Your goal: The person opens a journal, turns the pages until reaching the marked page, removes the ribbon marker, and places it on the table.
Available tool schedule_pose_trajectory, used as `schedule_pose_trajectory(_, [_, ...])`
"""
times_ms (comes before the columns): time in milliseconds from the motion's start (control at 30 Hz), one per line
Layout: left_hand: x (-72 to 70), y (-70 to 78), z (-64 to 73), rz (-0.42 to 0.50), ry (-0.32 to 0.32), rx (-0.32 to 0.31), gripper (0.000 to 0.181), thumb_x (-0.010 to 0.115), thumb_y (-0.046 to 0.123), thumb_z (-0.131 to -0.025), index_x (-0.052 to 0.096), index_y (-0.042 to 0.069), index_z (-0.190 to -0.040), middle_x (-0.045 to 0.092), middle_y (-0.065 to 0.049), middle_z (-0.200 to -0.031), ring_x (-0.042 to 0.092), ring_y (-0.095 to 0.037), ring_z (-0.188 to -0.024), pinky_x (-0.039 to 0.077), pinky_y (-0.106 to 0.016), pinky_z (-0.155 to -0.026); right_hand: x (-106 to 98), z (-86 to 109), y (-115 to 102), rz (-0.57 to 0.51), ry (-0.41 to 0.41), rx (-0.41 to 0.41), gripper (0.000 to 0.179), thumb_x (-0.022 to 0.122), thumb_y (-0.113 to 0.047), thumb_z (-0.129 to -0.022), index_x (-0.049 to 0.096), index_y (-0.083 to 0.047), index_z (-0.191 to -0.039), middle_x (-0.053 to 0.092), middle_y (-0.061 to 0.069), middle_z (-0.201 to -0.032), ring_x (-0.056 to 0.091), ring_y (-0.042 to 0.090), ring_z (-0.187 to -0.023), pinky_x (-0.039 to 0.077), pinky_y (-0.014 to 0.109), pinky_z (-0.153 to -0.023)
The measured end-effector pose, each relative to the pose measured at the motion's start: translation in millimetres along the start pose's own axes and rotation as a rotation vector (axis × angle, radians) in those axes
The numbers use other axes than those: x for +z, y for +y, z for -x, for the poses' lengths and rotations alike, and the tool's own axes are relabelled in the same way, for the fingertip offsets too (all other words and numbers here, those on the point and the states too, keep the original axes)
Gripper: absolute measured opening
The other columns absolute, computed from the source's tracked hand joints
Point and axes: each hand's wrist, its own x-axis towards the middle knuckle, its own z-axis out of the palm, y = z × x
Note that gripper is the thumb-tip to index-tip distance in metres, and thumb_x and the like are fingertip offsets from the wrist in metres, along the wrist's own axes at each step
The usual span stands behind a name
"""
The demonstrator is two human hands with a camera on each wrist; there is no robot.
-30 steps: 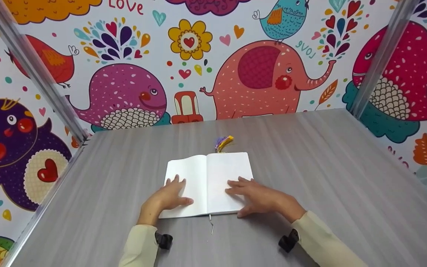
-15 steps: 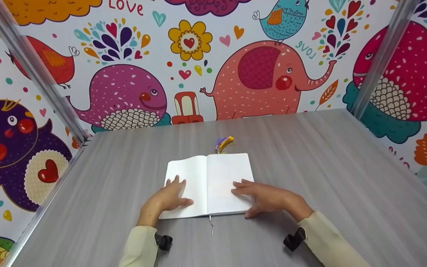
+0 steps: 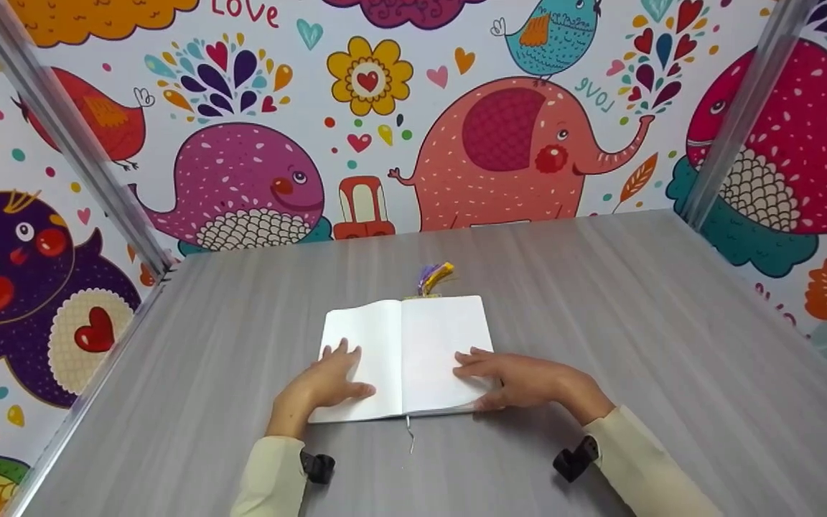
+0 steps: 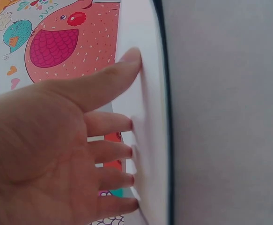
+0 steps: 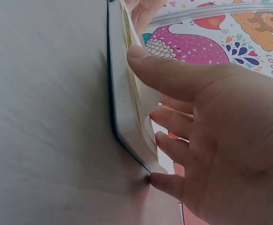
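An open notebook (image 3: 428, 345) with blank white pages lies flat on the table. My left hand (image 3: 327, 380) rests on its left page with the fingers spread, and the left wrist view shows the thumb and fingertips against the paper. At the lower right corner of the notebook is my right hand (image 5: 220, 122). Its fingertips touch the right page while the thumb takes the page edges, where the upper pages (image 5: 148, 103) part slightly from the stack below. A purple and yellow tassel (image 3: 435, 276) sticks out beyond the notebook's top edge. A thin ribbon (image 3: 410, 434) hangs from the bottom of the spine.
The grey wood-grain table (image 3: 600, 301) extends around the notebook. Walls with cartoon animals (image 3: 500, 158) stand behind and at both sides, with metal posts (image 3: 736, 115) at the corners. Each wrist carries a black strap device (image 3: 320, 468).
My right hand has shifted right and outward on the page. Its thumb has moved from the table by the bottom edge onto the page edges, lifting the corner slightly. The left hand stays put.
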Motion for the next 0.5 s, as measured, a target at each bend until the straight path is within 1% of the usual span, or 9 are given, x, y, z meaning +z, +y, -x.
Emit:
schedule_pose_trajectory(167, [0.0, -0.4, 0.2, -0.009, -0.001, 0.002, 0.077, 0.072, 0.027, -0.092, 0.035, -0.006, -0.151, 0.017, -0.033, -0.163, 0.011, -0.054, -0.151, 0.015, -0.064, -0.122, -3.0, 1.0, 1.2, -0.002, 0.014, -0.001, 0.054, 0.069, -0.023, -0.095, 0.053, -0.015, -0.146, 0.039, 0.002, -0.161, 0.025, 0.029, -0.155, 0.026, 0.057, -0.122])
schedule_pose_trajectory(267, [-0.1, -0.2, 0.4, -0.011, -0.002, 0.005, 0.077, 0.072, 0.028, -0.092, 0.035, -0.006, -0.151, 0.017, -0.033, -0.162, 0.011, -0.054, -0.151, 0.015, -0.064, -0.122, -4.4, 0.8, 1.6, -0.005, 0.042, -0.006, 0.05, 0.07, -0.018, -0.094, 0.058, -0.014, -0.142, 0.046, 0.004, -0.157, 0.033, 0.031, -0.152, 0.029, 0.057, -0.121])
schedule_pose_trajectory(400, [-0.4, 0.2, 0.4, -0.007, 0.001, 0.012, 0.077, 0.072, 0.027, -0.092, 0.035, -0.007, -0.151, 0.017, -0.033, -0.162, 0.011, -0.054, -0.151, 0.015, -0.065, -0.122, -5.9, 0.1, 3.4, 0.016, 0.138, -0.033, 0.044, 0.072, -0.011, -0.091, 0.065, -0.011, -0.134, 0.054, 0.012, -0.15, 0.045, 0.036, -0.143, 0.039, 0.056, -0.114])
schedule_pose_trajectory(500, [0.2, -0.3, 0.2, -0.009, 0.003, 0.01, 0.077, 0.072, 0.027, -0.092, 0.036, -0.006, -0.151, 0.017, -0.033, -0.162, 0.012, -0.055, -0.151, 0.016, -0.065, -0.122, -5.5, -1.3, 5.9, 0.033, 0.233, -0.052, 0.038, 0.073, -0.006, -0.089, 0.069, -0.009, -0.127, 0.054, 0.019, -0.145, 0.05, 0.04, -0.136, 0.045, 0.055, -0.109])
